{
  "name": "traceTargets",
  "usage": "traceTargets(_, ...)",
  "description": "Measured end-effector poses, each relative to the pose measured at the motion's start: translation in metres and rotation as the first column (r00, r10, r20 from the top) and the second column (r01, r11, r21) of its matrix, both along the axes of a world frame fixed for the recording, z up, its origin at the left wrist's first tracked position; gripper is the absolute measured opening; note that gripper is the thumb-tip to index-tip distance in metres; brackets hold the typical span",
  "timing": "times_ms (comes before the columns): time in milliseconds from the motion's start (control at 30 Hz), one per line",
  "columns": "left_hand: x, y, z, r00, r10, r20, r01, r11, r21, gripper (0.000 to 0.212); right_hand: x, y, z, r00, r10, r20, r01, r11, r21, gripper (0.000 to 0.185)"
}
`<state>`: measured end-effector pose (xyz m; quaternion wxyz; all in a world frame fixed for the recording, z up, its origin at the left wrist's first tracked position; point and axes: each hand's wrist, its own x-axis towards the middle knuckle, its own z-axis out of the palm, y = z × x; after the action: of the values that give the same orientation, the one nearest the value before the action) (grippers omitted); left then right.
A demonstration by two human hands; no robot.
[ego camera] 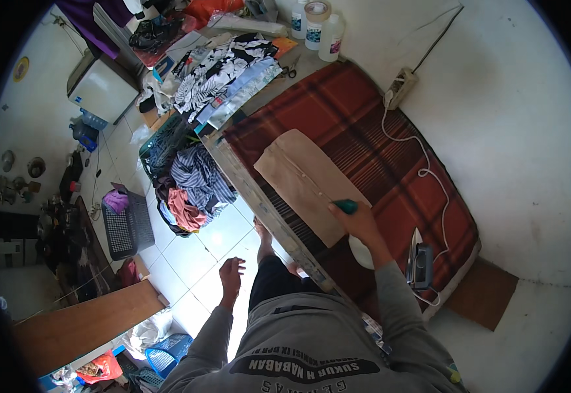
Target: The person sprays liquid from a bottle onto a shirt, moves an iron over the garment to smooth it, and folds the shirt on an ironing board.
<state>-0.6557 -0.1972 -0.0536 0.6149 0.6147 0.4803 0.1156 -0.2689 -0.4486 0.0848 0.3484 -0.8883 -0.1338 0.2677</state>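
Note:
On a red plaid blanket (344,98) spread over a table lies a folded tan garment (295,182) with a buttoned front strip. My right hand (356,221) is closed around a spray bottle over the garment's lower right part; the bottle's green spray head (346,206) points toward the buttons, and its white body (361,253) shows below my hand. An electric iron (419,263) stands to the right of my forearm, its cord running up the blanket. My left hand (232,272) hangs beside my body over the tiled floor, fingers loosely apart, holding nothing.
Patterned folded clothes (226,73), scissors (290,71) and plastic bottles (332,39) lie or stand at the far end. A power strip (401,88) is by the wall. Left of the table's wooden edge (275,211), a heap of clothes (192,186) and a grey basket (128,226) stand on the floor.

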Motion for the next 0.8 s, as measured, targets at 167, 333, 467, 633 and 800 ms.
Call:
traceTargets(167,0.066,-0.009,0.010,0.983,-0.180,0.043,0.178,0.983,0.044,0.035,-0.025,-0.078,0.003,0.944,-0.191,-0.270,0.221,0.971,0.088,0.051)
traceTargets(333,0.157,-0.078,0.056,0.871,-0.475,0.123,0.489,0.862,-0.135,0.035,0.008,-0.110,-0.023,0.922,-0.350,-0.163,0.378,0.906,0.189,0.048)
traceTargets(467,0.210,-0.132,0.070,0.878,-0.471,0.090,0.461,0.778,-0.426,0.038,0.051,-0.058,-0.003,0.932,-0.275,-0.237,0.335,0.902,0.272,0.048)
traceTargets(633,0.225,-0.147,0.055,0.937,-0.349,-0.019,0.297,0.824,-0.483,0.036,0.097,0.032,0.020,0.983,-0.116,-0.141,0.158,0.928,0.336,0.051)
traceTargets(800,0.230,-0.154,0.059,0.934,-0.350,-0.075,0.269,0.826,-0.496,0.033,0.123,0.076,0.063,0.985,-0.070,-0.161,0.125,0.922,0.366,0.050)
